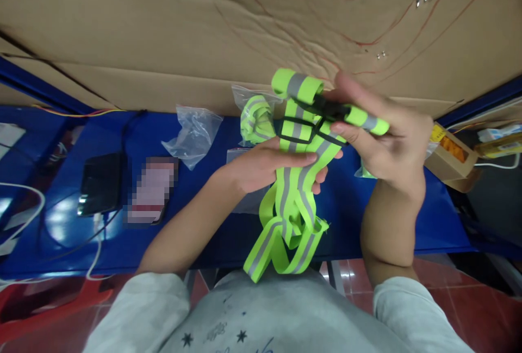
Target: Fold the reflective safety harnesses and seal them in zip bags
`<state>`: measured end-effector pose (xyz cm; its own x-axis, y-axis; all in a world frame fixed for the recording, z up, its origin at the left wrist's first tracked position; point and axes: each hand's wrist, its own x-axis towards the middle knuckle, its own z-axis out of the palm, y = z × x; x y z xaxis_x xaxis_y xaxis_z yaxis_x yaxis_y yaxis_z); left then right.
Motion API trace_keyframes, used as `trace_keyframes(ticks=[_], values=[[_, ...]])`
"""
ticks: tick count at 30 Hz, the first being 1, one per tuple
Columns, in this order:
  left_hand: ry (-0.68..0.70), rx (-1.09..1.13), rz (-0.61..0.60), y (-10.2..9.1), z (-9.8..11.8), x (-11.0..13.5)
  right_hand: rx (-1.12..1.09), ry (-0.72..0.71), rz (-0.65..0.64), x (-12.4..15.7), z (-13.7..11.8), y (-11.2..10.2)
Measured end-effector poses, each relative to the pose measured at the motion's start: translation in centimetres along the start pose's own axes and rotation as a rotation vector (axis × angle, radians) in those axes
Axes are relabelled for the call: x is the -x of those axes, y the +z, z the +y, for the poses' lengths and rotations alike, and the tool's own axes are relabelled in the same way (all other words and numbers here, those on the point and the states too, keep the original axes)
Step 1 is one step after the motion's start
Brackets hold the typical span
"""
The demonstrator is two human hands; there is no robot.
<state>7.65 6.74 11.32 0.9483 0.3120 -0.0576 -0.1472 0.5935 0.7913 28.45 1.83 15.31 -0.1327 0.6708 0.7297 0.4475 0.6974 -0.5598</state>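
Lime-yellow reflective straps [287, 179] with grey stripes and black buckles hang in front of me over the table edge. My left hand [273, 165] is wrapped round the middle of the bundle, its thumb lying across two strap lengths. Just above the thumb sit black rectangular slider buckles [297, 130]. My right hand [383, 130] pinches the upper end at a black clip [328, 107], between thumb and fingers; its fingertips are partly hidden. Loops of strap dangle below my left hand. Behind it, another rolled reflective strap [258, 119] lies in a clear plastic bag.
On the blue table [212, 195] are a clear plastic bag [193, 132], a black phone [101, 184] with a white cable, and a second phone [153, 190]. A cardboard panel [134, 32] stands behind. At right is an open cardboard box [451, 152] with orange contents.
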Motion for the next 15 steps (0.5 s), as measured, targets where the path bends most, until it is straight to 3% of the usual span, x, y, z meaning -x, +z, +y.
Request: trace_keyframes(ticks=[5, 10, 12, 15], values=[[0.072, -0.036, -0.037, 0.0, 1.6, 0.7, 0.088, -0.022, -0.274, 0.1, -1.1, -0.3], [0.082, -0.009, 0.107, 0.0, 1.9, 0.5, 0.179, -0.013, -0.438, -0.1, -1.6, -0.4], [0.066, -0.038, 0.130, -0.1, 1.8, 0.5, 0.010, 0.030, -0.438, -0.2, -1.0, -0.8], [0.106, -0.133, 0.132, -0.2, 1.4, 0.8, -0.318, 0.113, -0.292, -0.1, 0.4, -0.7]])
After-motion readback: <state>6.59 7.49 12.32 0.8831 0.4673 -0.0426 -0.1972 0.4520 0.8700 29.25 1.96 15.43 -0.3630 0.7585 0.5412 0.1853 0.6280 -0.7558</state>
